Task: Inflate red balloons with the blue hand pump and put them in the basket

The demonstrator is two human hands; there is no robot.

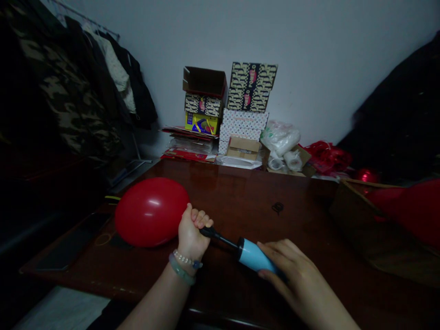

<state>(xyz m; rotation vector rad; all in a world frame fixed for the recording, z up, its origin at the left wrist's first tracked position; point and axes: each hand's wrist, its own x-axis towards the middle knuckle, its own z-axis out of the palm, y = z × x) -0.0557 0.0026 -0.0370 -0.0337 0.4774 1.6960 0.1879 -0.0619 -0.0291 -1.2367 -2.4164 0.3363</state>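
Note:
A large inflated red balloon (151, 211) is at the left, its neck end against my left hand (195, 227). That hand is closed around the black end of a balloon pump; the balloon's neck is hidden in the fist. A thin black rod runs from the fist into the pump's light blue barrel (256, 256). My right hand (292, 270) is wrapped over the barrel's near end. The rod is partly drawn out between the two hands.
A brown wooden table (233, 192) lies beneath, with a black looped cord (277, 208) on it. At the right, a cardboard box (364, 229) holds red balloons (419, 211). Stacked boxes (244, 123) and plastic bags (280, 137) line the wall. A dark phone-like slab (72, 243) lies left.

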